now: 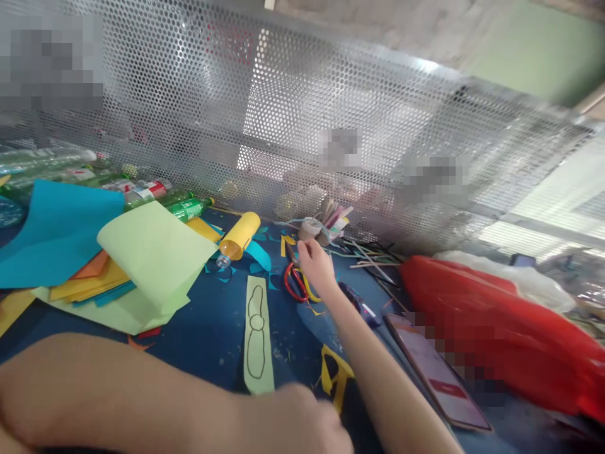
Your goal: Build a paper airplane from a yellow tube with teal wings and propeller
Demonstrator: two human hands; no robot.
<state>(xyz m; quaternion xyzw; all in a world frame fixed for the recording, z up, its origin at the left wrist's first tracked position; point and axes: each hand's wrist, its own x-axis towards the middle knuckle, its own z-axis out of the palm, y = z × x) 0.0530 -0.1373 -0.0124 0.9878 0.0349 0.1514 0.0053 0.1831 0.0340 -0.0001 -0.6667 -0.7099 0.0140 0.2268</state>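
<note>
My right hand (317, 265) reaches forward over the blue table, its fingers closed at the metal part of a pair of scissors (295, 282) with red and yellow handle loops. Low in the view, my left hand (295, 419) is smeared by motion and its fingers are hidden. Just beyond it lies a pale green paper strip (261, 353) with a drawn outline of two long loops joined by a small circle. A yellow paper-wrapped bottle (243, 233) rests on its side farther back, beside a curled blue paper piece (259, 255).
Coloured paper sheets (155, 252) and plastic bottles (189, 208) lie at the left. Yellow scraps (338, 378), a phone (439, 372) and a red plastic bag (496, 321) are at the right. Behind stands a perforated metal screen (293, 101), with a stick-filled cup (324, 233) before it.
</note>
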